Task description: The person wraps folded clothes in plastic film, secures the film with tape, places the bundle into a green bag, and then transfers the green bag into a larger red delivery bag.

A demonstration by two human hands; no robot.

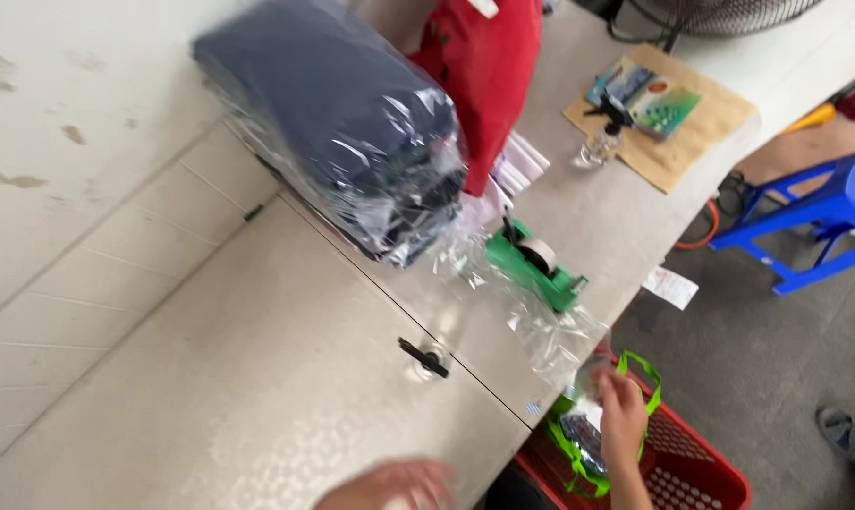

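Note:
My right hand (624, 416) reaches down past the table's edge into a green-handled bag (578, 453) that sits in a red plastic basket (701, 472). Its fingers close on a clear-wrapped packet (590, 385) at the bag's mouth. My left hand (389, 484) is blurred at the bottom of the view, low over the pale table (257, 378), fingers spread and holding nothing. A stack of dark blue folded clothes in clear plastic bags (342, 123) lies further back on the table.
A green tape dispenser (536, 264) and loose clear bags (550, 331) lie near the table's right edge. Behind are a red cloth (484, 57), brown paper with small items (663, 113), and a black clip (425, 357). A blue stool (814, 217) stands on the floor.

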